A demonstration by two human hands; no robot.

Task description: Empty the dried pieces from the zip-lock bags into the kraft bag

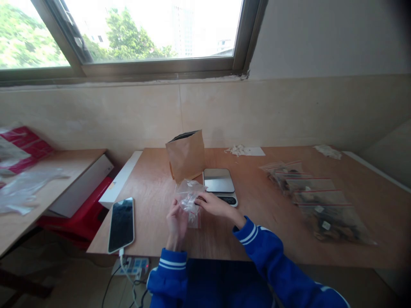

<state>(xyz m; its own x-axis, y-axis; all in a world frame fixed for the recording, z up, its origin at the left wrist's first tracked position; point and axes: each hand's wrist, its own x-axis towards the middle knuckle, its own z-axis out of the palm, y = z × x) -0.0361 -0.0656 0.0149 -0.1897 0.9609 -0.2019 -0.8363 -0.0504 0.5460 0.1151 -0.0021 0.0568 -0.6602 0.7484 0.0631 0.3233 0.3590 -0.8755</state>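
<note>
Gripping a small clear plastic bag (pixel 189 199) between both hands, left hand (pixel 176 223) and right hand (pixel 215 205), a person sits at a wooden table (pixel 257 222) under a window (pixel 128 34), beside a brown paper bag (pixel 186 156), scale (pixel 220 183), phone (pixel 121 224) and filled bags (pixel 317 201).

Overexposed daylight from the window (pixel 128 34), soft shadows, mild blur, wide-angle warping toward dim corners

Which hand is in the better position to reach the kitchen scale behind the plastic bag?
Probably the right hand. It grips the small plastic bag on the side beside the scale. The left hand holds the bag lower, on the side toward the phone.
</note>
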